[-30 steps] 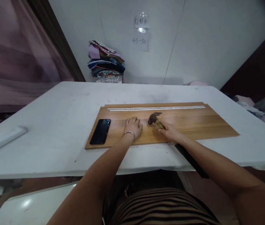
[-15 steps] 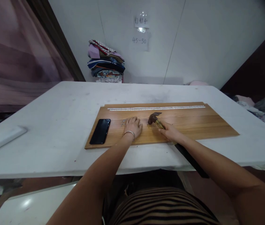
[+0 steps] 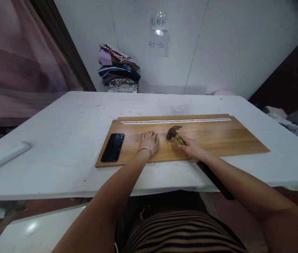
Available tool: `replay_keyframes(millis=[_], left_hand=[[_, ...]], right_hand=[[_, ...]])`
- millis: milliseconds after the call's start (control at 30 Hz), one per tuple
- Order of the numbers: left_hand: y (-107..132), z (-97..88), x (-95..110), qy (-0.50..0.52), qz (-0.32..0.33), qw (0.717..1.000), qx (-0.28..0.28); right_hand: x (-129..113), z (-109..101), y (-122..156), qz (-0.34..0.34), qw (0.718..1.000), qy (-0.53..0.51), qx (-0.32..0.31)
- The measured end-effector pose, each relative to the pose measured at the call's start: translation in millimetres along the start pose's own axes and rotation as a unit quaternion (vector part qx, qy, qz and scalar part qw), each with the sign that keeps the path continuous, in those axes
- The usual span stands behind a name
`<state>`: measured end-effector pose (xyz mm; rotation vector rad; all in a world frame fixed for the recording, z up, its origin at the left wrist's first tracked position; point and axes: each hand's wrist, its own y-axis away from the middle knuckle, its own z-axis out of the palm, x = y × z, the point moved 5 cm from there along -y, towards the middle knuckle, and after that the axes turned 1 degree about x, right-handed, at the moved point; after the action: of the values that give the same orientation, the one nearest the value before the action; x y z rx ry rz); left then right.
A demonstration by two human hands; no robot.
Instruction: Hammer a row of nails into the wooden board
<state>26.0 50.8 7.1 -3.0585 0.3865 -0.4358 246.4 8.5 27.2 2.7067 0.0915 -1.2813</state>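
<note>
A claw hammer (image 3: 172, 133) is gripped in my right hand (image 3: 191, 147), its dark handle running back under my forearm. Its head rests at or just above the wooden board (image 3: 217, 137); what lies under the head is hidden. My left hand (image 3: 149, 141), with a bracelet at the wrist, lies on the board left of the hammer, fingers stretched out and palm down. Several loose nails (image 3: 139, 136) lie beside its fingertips, partly covered by the hand.
A black phone (image 3: 112, 147) lies on the board's left end. Two white measuring strips (image 3: 175, 121) run along its far edge. The board rests on a white table (image 3: 59, 140). A white oblong object (image 3: 3, 158) is at the left; folded cloths (image 3: 119, 70) are stacked behind.
My left hand's thumb has drawn in slightly toward the fingers. The hammer and my right hand have stayed almost still.
</note>
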Motion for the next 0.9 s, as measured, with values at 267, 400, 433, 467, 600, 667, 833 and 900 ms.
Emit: replay_keyframes(millis=[267,400,433,467,600,667,833,900], left_hand=[[1,-2.6,1,-0.011,0.002,1.0,-0.004],[1,-2.5,1,-0.009,-0.001,1.0,-0.002],[1,-2.2,0,-0.009,-0.001,1.0,-0.001],[0,-1.8,0,-0.007,-0.001,1.0,0.001],[-1,0.9,-2,0.001,0.006,1.0,0.015],[-2,3.4,-3,0.005,0.008,1.0,0.021],[-6,12.7,-8,0.016,0.018,0.999,0.028],[-7,16.2,-9,0.025,0.022,0.999,0.031]], right_hand=[[-1,2,-2,-0.001,1.0,0.003,-0.005],[-1,1,-2,-0.011,1.0,0.009,0.005],[-1,1,-2,-0.014,1.0,0.011,0.004],[-2,1,-2,-0.015,1.0,0.012,0.001],[-4,2,0,-0.002,1.0,0.002,-0.003],[-6,2,1,-0.003,1.0,-0.005,-0.001],[-8,1,0,-0.023,0.999,-0.022,-0.003],[-6,2,0,-0.019,1.0,-0.019,0.0]])
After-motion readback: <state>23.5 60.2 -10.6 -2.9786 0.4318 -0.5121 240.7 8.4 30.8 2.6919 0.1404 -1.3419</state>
